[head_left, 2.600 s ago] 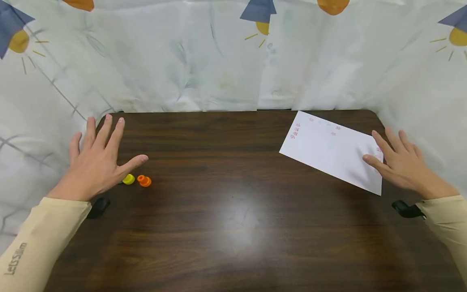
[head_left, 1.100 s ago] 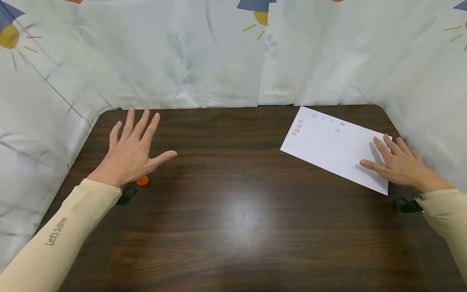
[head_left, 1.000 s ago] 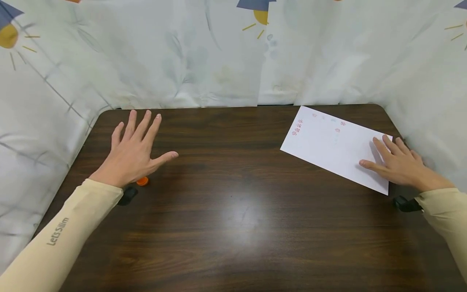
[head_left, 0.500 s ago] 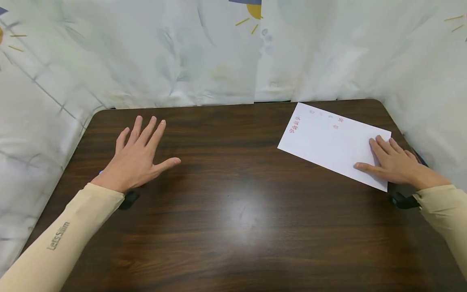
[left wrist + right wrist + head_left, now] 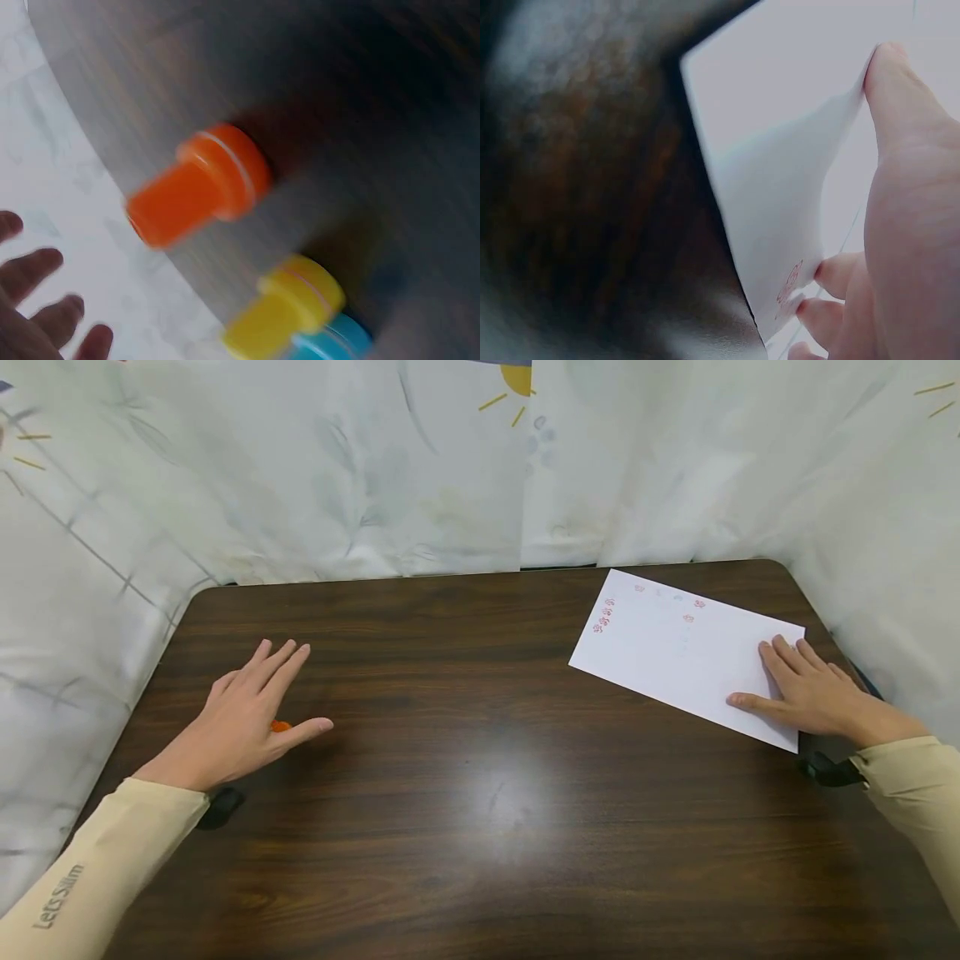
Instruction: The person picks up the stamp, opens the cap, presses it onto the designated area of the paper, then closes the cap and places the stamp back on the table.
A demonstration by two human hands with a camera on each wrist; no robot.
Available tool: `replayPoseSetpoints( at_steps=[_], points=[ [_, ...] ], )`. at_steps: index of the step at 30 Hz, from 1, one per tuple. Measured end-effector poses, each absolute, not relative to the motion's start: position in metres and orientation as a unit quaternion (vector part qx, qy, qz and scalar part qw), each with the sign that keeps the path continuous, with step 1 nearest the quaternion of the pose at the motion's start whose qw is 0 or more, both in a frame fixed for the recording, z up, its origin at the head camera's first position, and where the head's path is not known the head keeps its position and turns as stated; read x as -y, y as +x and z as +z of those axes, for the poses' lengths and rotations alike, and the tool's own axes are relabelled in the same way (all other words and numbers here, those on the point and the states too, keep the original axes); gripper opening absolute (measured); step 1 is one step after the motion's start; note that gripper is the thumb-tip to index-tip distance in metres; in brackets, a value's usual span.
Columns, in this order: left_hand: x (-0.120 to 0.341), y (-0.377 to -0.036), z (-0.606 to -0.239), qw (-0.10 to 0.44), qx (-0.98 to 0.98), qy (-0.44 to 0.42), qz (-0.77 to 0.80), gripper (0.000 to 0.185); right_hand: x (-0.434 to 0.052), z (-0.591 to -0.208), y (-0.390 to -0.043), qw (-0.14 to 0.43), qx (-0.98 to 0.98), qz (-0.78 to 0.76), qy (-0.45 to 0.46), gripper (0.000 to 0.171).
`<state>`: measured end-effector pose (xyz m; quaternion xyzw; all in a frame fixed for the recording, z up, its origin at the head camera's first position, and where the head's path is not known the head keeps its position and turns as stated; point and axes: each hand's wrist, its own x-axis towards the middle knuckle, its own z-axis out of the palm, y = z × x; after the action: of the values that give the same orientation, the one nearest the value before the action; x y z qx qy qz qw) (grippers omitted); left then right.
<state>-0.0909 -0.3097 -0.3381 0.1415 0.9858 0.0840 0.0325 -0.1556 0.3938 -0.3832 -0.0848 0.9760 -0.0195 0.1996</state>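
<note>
Left hand [image 5: 243, 727] spread flat and low over the orange stamp [image 5: 280, 726], fingers straight, gripping nothing. Yellow stamp [image 5: 289, 304] and blue stamp [image 5: 337, 341] just beside the orange one in the blurred left wrist view, all three upright on the desk [image 5: 480, 793]. Right hand [image 5: 806, 697] laid with straight fingers on the near corner of the white sheet [image 5: 675, 652], pinning it at the desk's right side. Best done, judged from this: sheet kept pressed flat, orange stamp pinched by its narrow handle, neighbours left unknocked.
</note>
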Motion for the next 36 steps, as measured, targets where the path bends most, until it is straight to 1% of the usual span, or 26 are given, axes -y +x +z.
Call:
replayPoseSetpoints(
  at_steps=[2, 9, 12, 18, 23, 27, 31, 36],
  points=[
    [0.316, -0.088, -0.339, 0.029, -0.984, 0.146, 0.094, 0.105, -0.394, -0.384, -0.156, 0.199, -0.976, -0.02, -0.086, 0.114],
    [0.329, -0.078, -0.34, 0.05, -0.98, 0.138, 0.133, 0.104, -0.398, -0.389, -0.16, 0.192, -0.976, -0.022, -0.102, 0.113],
    [0.333, -0.074, -0.342, 0.037, -0.981, 0.14, 0.132, 0.103, -0.398, -0.39, -0.161, 0.197, -0.974, -0.034, -0.107, 0.114],
    [0.337, -0.071, -0.349, -0.006, -0.977, 0.169, 0.127, 0.097, -0.396, -0.386, -0.159, 0.207, -0.971, -0.053, -0.107, 0.115],
    [0.338, -0.073, -0.353, -0.049, -0.972, 0.197, 0.119, 0.086, -0.396, -0.386, -0.158, 0.21, -0.97, -0.059, -0.106, 0.115],
    [0.339, -0.075, -0.355, -0.075, -0.968, 0.214, 0.112, 0.069, -0.396, -0.387, -0.157, 0.209, -0.97, -0.058, -0.107, 0.115],
    [0.341, -0.076, -0.357, -0.077, -0.968, 0.21, 0.117, 0.053, -0.393, -0.386, -0.157, 0.207, -0.97, -0.062, -0.113, 0.115],
    [0.341, -0.074, -0.356, -0.079, -0.968, 0.208, 0.119, 0.049, -0.388, -0.386, -0.158, 0.206, -0.969, -0.064, -0.118, 0.115]
  ],
)
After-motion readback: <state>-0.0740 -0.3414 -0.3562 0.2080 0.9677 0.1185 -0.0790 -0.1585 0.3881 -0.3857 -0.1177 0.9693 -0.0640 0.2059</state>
